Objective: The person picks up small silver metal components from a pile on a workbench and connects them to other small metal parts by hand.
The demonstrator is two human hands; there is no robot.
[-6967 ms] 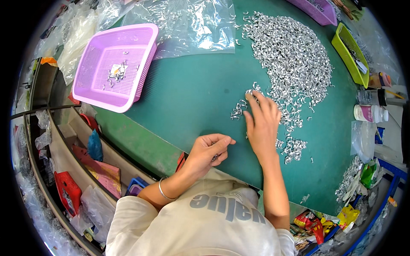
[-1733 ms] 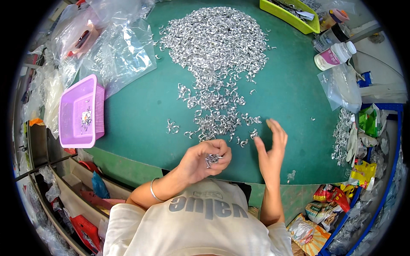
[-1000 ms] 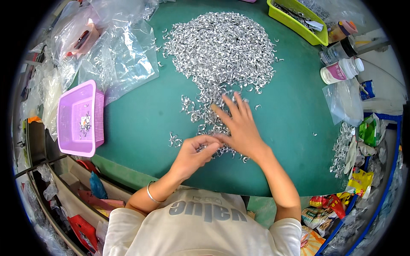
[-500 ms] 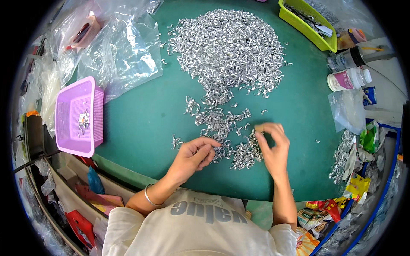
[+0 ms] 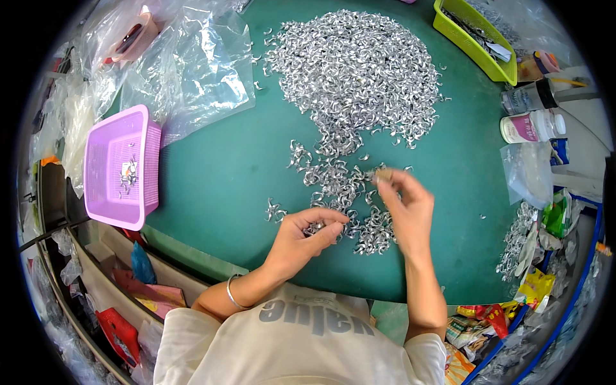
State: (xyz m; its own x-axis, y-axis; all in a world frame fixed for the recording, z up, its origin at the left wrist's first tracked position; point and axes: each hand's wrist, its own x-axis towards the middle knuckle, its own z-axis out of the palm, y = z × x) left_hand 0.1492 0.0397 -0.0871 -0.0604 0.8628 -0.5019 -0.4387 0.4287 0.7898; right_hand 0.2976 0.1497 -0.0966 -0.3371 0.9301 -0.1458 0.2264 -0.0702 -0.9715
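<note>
Small curved silver metal pieces (image 5: pixel 356 70) lie in a big heap at the far side of the green table. A thinner trail of them (image 5: pixel 337 179) runs toward me, and a small cluster (image 5: pixel 374 234) sits between my hands. My left hand (image 5: pixel 301 237) is curled at the near end of the trail, and several silver pieces show in its cupped fingers. Over the right edge of the trail, my right hand (image 5: pixel 410 208) has thumb and fingertips pinched together. Whatever is between those fingertips is too small and blurred to make out.
A pink-purple basket (image 5: pixel 154 179) holding a few pieces stands at the left, near clear plastic bags (image 5: pixel 205 77). At the far right are a lime-green basket (image 5: pixel 475 48), jars (image 5: pixel 529 126) and a plastic sheet (image 5: pixel 526 170). More metal pieces (image 5: pixel 515 240) lie along the right edge.
My right hand has moved slightly away from me, to the trail's edge. My left hand has turned, showing more pieces in it. The whole view has shifted a little.
</note>
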